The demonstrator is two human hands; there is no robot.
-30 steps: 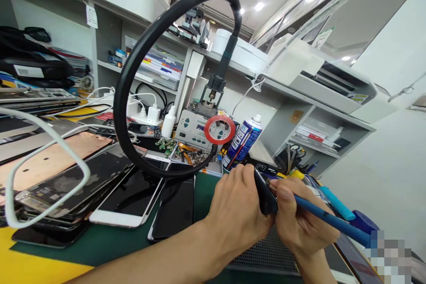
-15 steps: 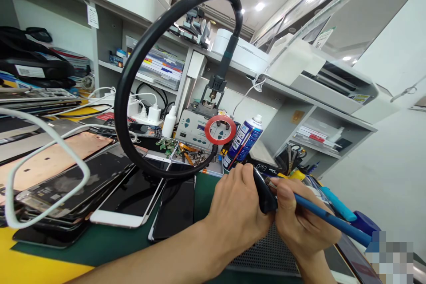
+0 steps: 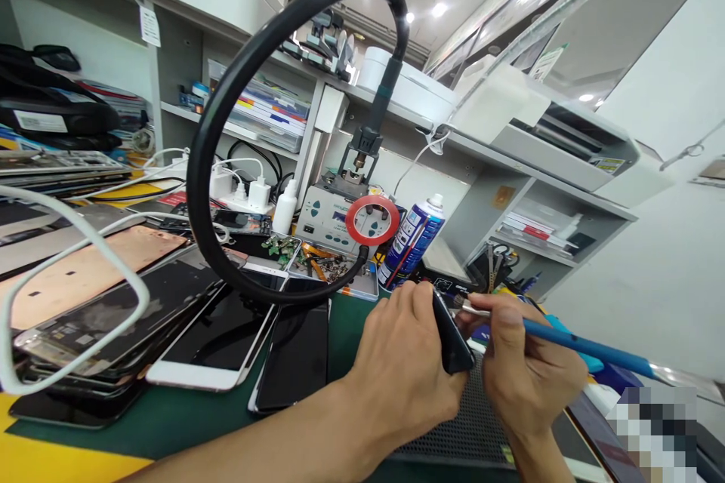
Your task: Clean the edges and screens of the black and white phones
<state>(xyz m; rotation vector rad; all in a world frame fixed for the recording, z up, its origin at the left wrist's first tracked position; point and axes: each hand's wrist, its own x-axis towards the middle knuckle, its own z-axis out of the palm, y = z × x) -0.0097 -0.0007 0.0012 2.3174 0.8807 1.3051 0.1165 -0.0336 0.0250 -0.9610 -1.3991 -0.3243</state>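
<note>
Phone-repair wkshop, by looks. Smartphones (image 3: 218, 343) lay on green mat (image 3: 128, 415), stack of phone pts (image 3: 118, 328) beside. Behind stood grey bench unit (image 3: 325, 213) w/ black hose (image 3: 198, 166), tray (image 3: 367, 293) of sm. components (image 3: 340, 269), blue spray can (image 3: 416, 241). Shelving (image 3: 175, 75) ran along back.

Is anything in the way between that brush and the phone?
Nothing visible. The bristle end of the blue-handled brush in the right grip sits right beside the dark phone held in the left grip; whether they touch is unclear.
</note>
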